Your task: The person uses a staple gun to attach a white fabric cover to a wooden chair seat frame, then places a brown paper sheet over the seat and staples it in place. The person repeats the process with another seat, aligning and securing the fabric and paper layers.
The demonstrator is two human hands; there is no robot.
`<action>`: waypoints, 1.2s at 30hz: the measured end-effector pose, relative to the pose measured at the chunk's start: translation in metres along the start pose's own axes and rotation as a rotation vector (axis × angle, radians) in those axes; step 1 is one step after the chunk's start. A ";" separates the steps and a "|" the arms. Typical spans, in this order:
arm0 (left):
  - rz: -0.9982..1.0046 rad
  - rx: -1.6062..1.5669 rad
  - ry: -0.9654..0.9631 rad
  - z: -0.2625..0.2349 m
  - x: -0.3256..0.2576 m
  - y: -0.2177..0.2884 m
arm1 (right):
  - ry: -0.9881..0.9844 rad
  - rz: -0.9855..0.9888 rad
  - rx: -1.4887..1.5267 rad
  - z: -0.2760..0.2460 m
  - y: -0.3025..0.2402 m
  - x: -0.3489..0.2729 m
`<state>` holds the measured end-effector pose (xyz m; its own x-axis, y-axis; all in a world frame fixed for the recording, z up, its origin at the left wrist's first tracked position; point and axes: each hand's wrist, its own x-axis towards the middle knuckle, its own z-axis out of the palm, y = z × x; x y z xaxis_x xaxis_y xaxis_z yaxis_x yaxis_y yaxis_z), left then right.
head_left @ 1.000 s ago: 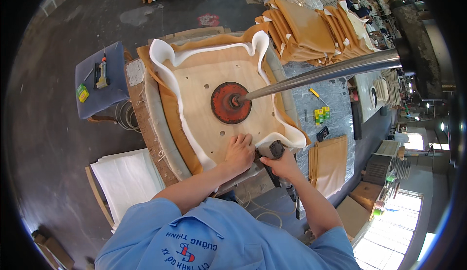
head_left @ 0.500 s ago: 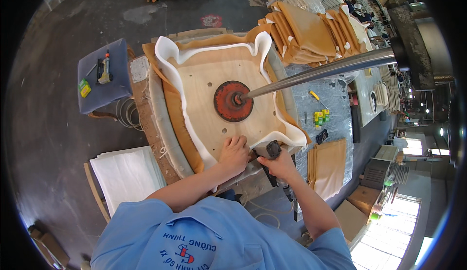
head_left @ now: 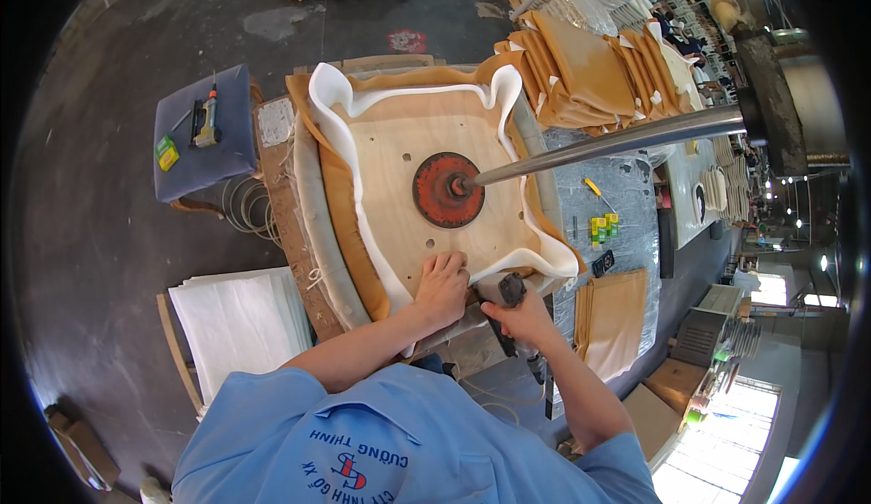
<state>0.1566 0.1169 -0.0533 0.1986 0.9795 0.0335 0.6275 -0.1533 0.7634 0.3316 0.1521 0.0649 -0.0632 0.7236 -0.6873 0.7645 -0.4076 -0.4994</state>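
- One staple gun at the plywood seat panel's near edge, head toward the panel, long axis slanting back toward the person's right side.
- Right hand: closed around the staple gun.
- Left hand: fingers half curled over the panel's near edge; cannot tell whether they pinch anything.
- One red press disc on the panel's middle.
- Two green-and-yellow boxes right of the panel.
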 end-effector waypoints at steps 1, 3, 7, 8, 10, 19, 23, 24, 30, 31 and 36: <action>0.001 -0.006 0.011 0.001 -0.001 -0.001 | -0.015 0.002 -0.007 0.003 -0.003 -0.004; 0.001 -0.018 0.034 0.004 -0.002 -0.005 | -0.032 0.008 -0.015 0.008 -0.006 -0.004; 0.030 0.004 0.021 -0.001 -0.008 -0.004 | -0.002 0.013 -0.017 0.010 -0.004 0.001; 0.028 0.008 0.030 -0.002 -0.009 -0.005 | 0.002 0.005 -0.021 0.010 -0.006 0.001; 0.028 0.008 0.054 -0.001 -0.010 -0.006 | -0.018 0.014 -0.070 0.009 -0.009 -0.004; 0.016 0.148 0.040 -0.006 -0.020 -0.008 | 0.011 0.008 -0.046 0.020 -0.013 -0.006; -0.033 0.086 0.021 -0.008 -0.024 -0.010 | -0.031 0.017 -0.058 0.018 -0.011 -0.010; -0.042 0.091 -0.003 -0.009 -0.024 -0.010 | -0.029 0.003 -0.056 0.019 -0.011 -0.010; -0.048 0.105 -0.010 -0.011 -0.022 -0.012 | -0.027 -0.011 -0.036 0.027 -0.013 -0.010; -0.047 0.095 -0.008 -0.012 -0.021 -0.013 | -0.034 -0.001 -0.041 0.025 -0.015 -0.012; -0.036 0.052 0.009 -0.015 -0.021 -0.013 | -0.049 -0.050 -0.018 0.030 -0.011 -0.017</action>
<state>0.1324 0.1002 -0.0543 0.1684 0.9856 0.0131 0.6721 -0.1245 0.7299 0.3046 0.1277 0.0658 -0.1331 0.7143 -0.6871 0.7711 -0.3609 -0.5245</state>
